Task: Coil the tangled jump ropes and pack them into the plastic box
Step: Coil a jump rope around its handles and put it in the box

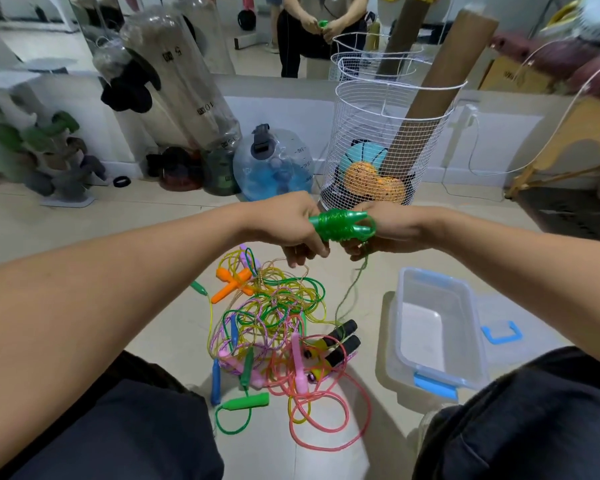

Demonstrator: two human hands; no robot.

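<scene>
Both hands hold a green jump rope [340, 226] above the floor: the left hand [288, 226] grips its wound handles, the right hand [381, 232] pinches its cord. The tangled ropes [274, 327] lie left of the plastic box [437, 372].

- In my fingers [321, 249]: a green rope bundle [340, 225].
- Below them I see a pile [274, 323] of orange, green, pink, yellow, blue and black.
- Beside it, a clear box [433, 327] with blue clips.
</scene>
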